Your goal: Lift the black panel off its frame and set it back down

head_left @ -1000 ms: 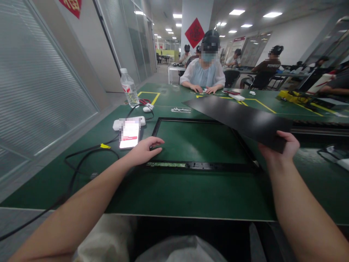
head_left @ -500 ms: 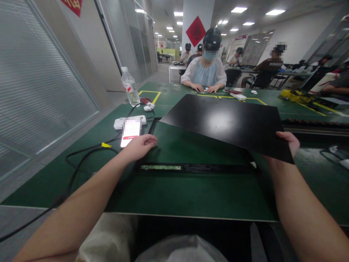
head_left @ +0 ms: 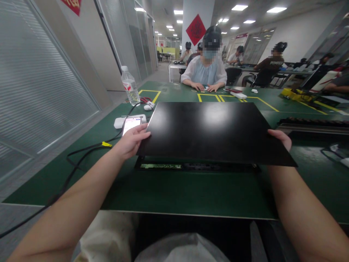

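A large black panel hovers flat just above a black rectangular frame lying on the green table. Only the frame's near bar with a green circuit strip shows; the rest is hidden under the panel. My left hand grips the panel's left edge, thumb on top. At the panel's right edge, my right hand holds it, fingers mostly hidden beneath.
Left of the panel lie a phone, a white power bank, black cables and a water bottle. A person sits across the table. A dark rail lies at the right.
The panel swung from my right side down over the frame and levelled out. My left hand left the frame and took the panel's left edge.
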A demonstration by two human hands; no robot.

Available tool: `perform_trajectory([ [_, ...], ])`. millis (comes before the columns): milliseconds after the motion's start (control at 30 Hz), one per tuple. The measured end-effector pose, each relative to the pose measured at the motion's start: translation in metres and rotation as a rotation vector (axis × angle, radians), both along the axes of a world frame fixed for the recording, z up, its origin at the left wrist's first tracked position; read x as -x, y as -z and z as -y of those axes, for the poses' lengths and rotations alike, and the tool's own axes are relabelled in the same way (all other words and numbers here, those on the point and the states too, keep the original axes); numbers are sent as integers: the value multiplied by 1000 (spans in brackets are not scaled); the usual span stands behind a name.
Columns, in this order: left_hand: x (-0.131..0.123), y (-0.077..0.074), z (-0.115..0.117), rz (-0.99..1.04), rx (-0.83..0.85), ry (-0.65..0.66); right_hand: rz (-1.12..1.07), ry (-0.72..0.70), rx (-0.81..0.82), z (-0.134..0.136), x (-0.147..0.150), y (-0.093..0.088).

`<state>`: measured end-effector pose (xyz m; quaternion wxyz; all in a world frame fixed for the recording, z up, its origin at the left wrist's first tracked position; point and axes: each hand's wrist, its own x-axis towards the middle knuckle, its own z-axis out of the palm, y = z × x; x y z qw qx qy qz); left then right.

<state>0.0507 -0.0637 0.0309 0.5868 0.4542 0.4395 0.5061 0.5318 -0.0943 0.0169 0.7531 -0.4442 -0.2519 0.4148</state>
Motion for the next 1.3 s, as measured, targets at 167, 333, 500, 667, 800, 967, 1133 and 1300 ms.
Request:
perform_trajectory([
  [167, 6, -1, -4, -54, 14, -81, -30, -44, 404, -2, 16, -12],
  [333, 8, -3, -4, -24, -27, -147, 22, -219, 472, 0, 25, -15],
  [500, 9, -4, -2, -51, -84, -186, 10, -219, 444, -7, 15, -10],
  [667, 12, -2, -4, -21, -103, -235, 79, -247, 341, -17, -1, 9],
  [800, 11, -1, -4, -9, -95, -231, 130, -217, 361, -19, -2, 18],
  [967, 5, -1, -3, -75, -78, -252, 203, -177, 377, -17, 1, 17],
  [1133, 3, 0, -3, -94, -49, -248, 321, -85, 351, -14, 4, 17],
  [1300, 5, 1, -3, -123, -33, -252, 399, -65, 360, -14, 10, 16],
])
